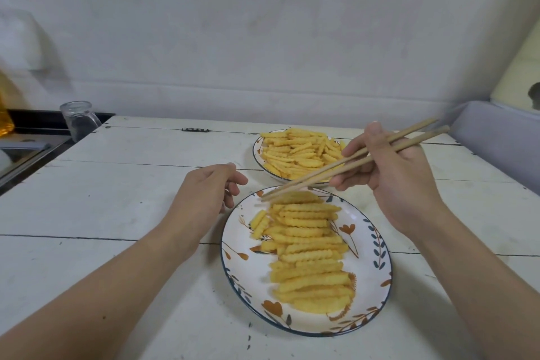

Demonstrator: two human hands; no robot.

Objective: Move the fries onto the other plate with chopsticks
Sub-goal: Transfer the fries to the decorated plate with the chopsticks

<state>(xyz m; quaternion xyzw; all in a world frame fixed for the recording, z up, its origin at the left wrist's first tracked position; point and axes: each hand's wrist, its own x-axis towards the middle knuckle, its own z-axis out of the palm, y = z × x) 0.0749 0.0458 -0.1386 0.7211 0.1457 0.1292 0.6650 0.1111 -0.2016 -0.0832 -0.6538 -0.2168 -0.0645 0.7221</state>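
While the right hand (391, 175) holds the chopsticks (350, 161) w/ fingers curled round the shafts, the tips sit at the far-left edge of the near plate (377, 231), right at the top of the fries on it. Tips look close together; can't tell if a fry is pinched between them, that spot is blurred. Chopstick back ends stick out up & right past the hand, over the surface (117, 199).

Left hand (204, 193) is just left of the near plate's far rim, fingers loosely curled, grip holding nothing, fingertips near the rim but can't tell if touching.

Near plate: oval, white w/ dark rim & orange flower/leaf pattern, near-centre of the scene. Crinkle-cut near fries (309, 251) laid mostly crosswise in a stack running far to near down its middle, a couple lying angled at the far-left of the pile.

Far plate (258, 152): same kind of rim, just beyond the near one & slightly right, partly hidden by the right hand & chopsticks. It carries a looser heap of far fries (298, 152), pointing various ways.

Surface is white painted planks w/ dark seams & scuffs. Clear glass mug (79, 120) stands at the far-left corner, well apart from the plates. White wall (263, 38) behind. Grey padded edge (502, 137) at far right.
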